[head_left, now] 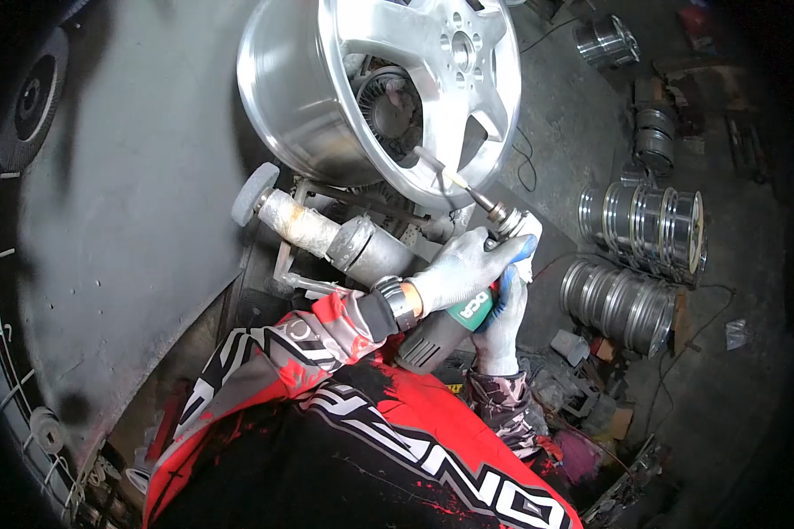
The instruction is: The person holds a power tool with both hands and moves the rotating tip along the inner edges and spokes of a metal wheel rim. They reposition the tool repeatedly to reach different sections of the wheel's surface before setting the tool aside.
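My left hand (459, 269), in a grey-white glove with blue fingertips and a watch at the wrist, is closed over the front of a green and black power tool (437, 339). From the other side my right hand (503, 331), gloved alike, wraps round the tool's body; part of its grip is hidden. A metal collar (501, 214) and a thin shaft stick out of the tool's head. The shaft's tip overlaps the lower rim of a shiny five-spoke alloy wheel (295, 106); whether they touch I cannot tell.
Below the wheel is a dusty cylindrical machine (370, 251) with a round grey abrasive disc (256, 194) on its end. Stacked metal rims (617, 304) lie on the floor at right, with cables nearby. A large grey panel (141, 194) fills the left.
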`<state>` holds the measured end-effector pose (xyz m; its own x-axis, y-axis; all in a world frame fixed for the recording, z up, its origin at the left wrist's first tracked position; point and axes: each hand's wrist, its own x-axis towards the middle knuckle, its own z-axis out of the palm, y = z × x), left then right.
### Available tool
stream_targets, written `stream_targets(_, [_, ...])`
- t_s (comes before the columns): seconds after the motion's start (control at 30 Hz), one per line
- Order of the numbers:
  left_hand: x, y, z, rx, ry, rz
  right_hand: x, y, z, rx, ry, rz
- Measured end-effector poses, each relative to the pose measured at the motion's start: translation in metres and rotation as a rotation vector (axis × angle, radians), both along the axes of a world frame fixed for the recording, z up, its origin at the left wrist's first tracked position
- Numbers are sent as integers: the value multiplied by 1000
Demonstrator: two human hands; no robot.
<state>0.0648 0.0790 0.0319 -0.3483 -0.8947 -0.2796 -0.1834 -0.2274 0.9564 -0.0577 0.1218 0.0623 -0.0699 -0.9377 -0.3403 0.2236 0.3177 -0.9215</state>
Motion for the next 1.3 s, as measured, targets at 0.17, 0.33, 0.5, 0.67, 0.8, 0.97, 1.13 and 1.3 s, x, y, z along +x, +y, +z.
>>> stream_targets(0.17, [-3, -6, -8, -74, 78, 41, -4, -5, -3, -23, 18, 18])
stream_targets(0.33, [4, 0, 16, 219, 161, 120, -5, 3, -5, 13, -29, 4])
stream_targets(0.5, [5, 1, 27, 332, 230, 157, -11, 3, -4, -2, 27, 8])
stream_targets(0.67, [11, -20, 35, 191, 266, 149, -7, -12, 0, -37, 69, -4])
stream_targets(0.8, [10, -4, 35, 270, 292, 192, -9, -4, 0, 7, 44, -15])
stream_targets(0.97, [-3, 4, 11, 295, 276, 183, -8, -2, 5, -1, 111, 19])
stream_targets(1.13, [6, -26, 7, -206, 301, 172, 12, -29, 14, -69, 91, -24])
stream_targets(1.3, [14, -16, 16, 114, 479, 203, 9, -18, 12, -102, 175, 48])
